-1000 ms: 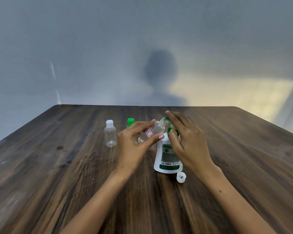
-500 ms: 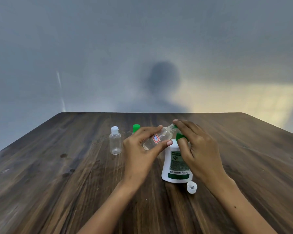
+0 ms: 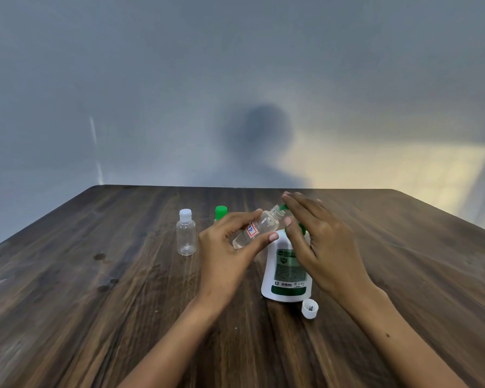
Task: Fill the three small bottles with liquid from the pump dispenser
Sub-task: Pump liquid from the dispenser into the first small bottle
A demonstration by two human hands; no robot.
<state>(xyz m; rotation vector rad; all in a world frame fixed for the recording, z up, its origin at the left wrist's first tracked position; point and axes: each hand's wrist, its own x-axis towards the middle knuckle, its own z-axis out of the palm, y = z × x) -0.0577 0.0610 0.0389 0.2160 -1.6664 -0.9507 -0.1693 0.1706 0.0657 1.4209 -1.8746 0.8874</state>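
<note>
At table centre, above the pump dispenser [image 3: 287, 271]: one small clear bottle with a red-edged label [image 3: 256, 230], uncapped, tilted with its threaded mouth up against the green pump nozzle [image 3: 283, 207]. Held by the left hand [image 3: 227, 247], thumb below and fingers over the body, a close pinch round the bottle. Right hand [image 3: 317, 242]: fingers straight and laid flat over the pump head, thumb beside the dispenser's neck; pressing, not gripping.

Step judged: filling the first bottle. A little clear liquid seems to lie in its lower end; the level is hard to read. Next move calls for a firm downward press on the pump while the mouth stays aligned under the nozzle.

Nearby items: white cap [image 3: 310, 308], open side up, on the wooden table [image 3: 95, 317] just beside the dispenser's base. Clear bottle with white cap [image 3: 186, 236], upright, apparently empty, left of the hands. Green-capped bottle [image 3: 221, 212], mostly hidden behind the left hand.

Change from half a second earlier: the right fingers, then curled over the pump, now lie straighter; bottle and dispenser placement matches.
</note>
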